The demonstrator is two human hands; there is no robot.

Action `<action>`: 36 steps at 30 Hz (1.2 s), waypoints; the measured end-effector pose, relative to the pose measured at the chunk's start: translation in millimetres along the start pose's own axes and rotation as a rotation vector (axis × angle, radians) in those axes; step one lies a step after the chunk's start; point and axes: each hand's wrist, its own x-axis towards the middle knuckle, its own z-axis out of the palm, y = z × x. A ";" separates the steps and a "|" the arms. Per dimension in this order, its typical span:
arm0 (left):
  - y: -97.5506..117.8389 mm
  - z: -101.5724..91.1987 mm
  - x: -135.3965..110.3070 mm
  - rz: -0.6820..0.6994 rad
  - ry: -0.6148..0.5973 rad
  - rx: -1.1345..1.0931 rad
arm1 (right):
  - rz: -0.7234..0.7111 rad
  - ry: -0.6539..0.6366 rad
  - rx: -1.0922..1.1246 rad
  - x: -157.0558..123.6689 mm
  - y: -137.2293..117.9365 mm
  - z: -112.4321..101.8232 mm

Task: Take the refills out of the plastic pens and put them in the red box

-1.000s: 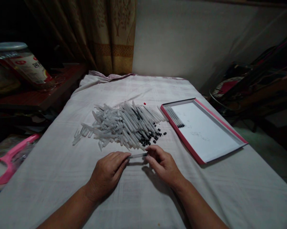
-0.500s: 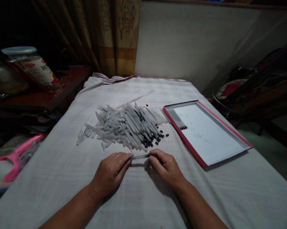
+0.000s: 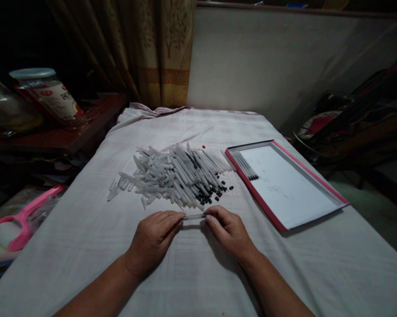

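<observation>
Between my two hands a pen (image 3: 194, 217) with a clear barrel lies level, just above the cloth. Closed on its left end is my left hand (image 3: 157, 233), and my right hand (image 3: 228, 229) pinches its dark right end; both ends are covered by fingers. Just beyond my hands spreads a heap of translucent pen parts (image 3: 165, 174), barrels and caps mixed. Small black plugs (image 3: 219, 193) lie at the heap's right edge. Several pens (image 3: 244, 165) rest side by side in the left end of a shallow box lid (image 3: 256, 196) with red sides.
A white checked cloth (image 3: 172, 281) covers the table. A tiny red piece (image 3: 204, 146) sits behind the heap. To the left are a dark red side table (image 3: 69, 138) with a lidded jar (image 3: 53, 97), and a pink-handled object (image 3: 27, 215). A curtain (image 3: 165, 53) hangs behind.
The view has shifted very slightly. Both hands keep their hold on the pen in nearly the same place.
</observation>
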 end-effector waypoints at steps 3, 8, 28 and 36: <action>-0.4 1.0 1.4 0.002 0.009 0.010 | 0.000 0.001 0.011 0.1 -0.3 0.5; -2.3 2.1 0.6 0.004 0.017 0.009 | 0.015 0.009 0.018 1.3 -0.2 2.3; -30.7 -6.4 15.9 -0.241 0.056 0.267 | 0.161 0.129 0.191 6.4 7.8 0.0; -26.8 8.2 29.2 -0.317 0.011 0.390 | 0.291 0.270 0.345 9.2 8.7 -5.1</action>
